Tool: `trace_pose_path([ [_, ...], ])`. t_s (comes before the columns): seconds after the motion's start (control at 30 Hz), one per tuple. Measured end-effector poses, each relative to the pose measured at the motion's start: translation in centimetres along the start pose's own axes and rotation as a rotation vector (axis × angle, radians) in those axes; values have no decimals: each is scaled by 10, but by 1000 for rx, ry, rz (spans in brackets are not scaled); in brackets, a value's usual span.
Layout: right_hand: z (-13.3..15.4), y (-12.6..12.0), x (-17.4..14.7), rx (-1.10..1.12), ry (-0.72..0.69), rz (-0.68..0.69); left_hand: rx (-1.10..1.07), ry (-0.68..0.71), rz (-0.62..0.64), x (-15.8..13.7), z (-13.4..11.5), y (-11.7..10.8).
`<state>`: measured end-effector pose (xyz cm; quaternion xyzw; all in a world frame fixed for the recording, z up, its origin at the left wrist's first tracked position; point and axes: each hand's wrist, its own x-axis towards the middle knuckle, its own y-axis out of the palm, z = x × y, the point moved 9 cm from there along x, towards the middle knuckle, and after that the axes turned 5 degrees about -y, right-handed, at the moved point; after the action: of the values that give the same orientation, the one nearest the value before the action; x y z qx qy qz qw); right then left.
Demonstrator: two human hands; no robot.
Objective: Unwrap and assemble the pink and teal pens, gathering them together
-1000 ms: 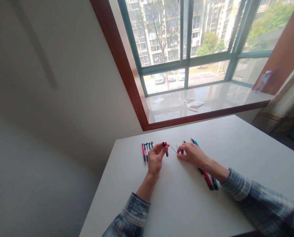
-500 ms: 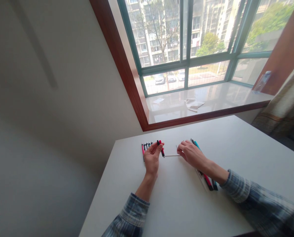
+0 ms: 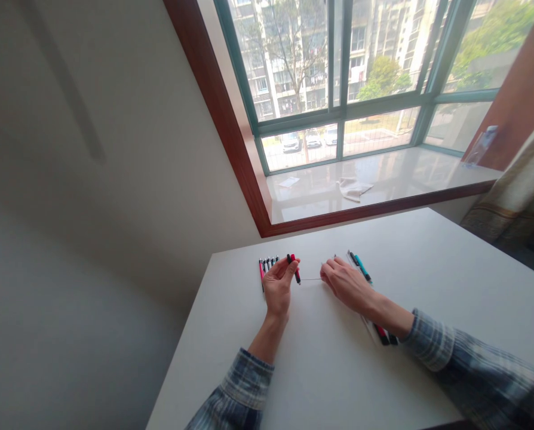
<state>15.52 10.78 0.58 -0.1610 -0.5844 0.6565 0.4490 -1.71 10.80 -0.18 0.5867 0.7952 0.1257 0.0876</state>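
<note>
My left hand [image 3: 278, 291] is closed around red-and-black pen pieces: a black piece [image 3: 289, 258] and a red barrel [image 3: 297, 270] stick out past the thumb and fingertips. My right hand [image 3: 344, 283] is curled low over the table, its fingertips pinched at the right end of a thin, pale pen refill [image 3: 310, 279]. The refill spans the gap between the hands, its left end close to the tip of the red barrel. Beside my left hand lie several pens [image 3: 261, 269] in a row, partly covered by it.
The white table [image 3: 338, 370] bears more pens under my right forearm, among them a teal pen [image 3: 362, 268] and a red-and-black one [image 3: 380, 334]. Behind stands a window ledge [image 3: 312, 203] with a cloth [image 3: 355, 189] and a clear bottle [image 3: 481, 146]. A wall [image 3: 114, 239] rises on the left.
My right fingers have come down and closed at the end of the refill, moving slightly left. The left hand keeps its hold. The whole view has shifted a little.
</note>
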Motion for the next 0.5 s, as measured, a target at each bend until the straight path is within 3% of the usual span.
trace_pose_path([
  [0.23, -48, -23, 2, 662, 229, -263, 94, -68, 136, -7, 6, 16],
  [0.37, -48, -29, 7, 1038, 223, -360, 167, -113, 250, -13, 12, 26],
  [0.5, -42, -32, 7, 1222, 217, -413, 202, -150, 294, -15, 17, 30],
])
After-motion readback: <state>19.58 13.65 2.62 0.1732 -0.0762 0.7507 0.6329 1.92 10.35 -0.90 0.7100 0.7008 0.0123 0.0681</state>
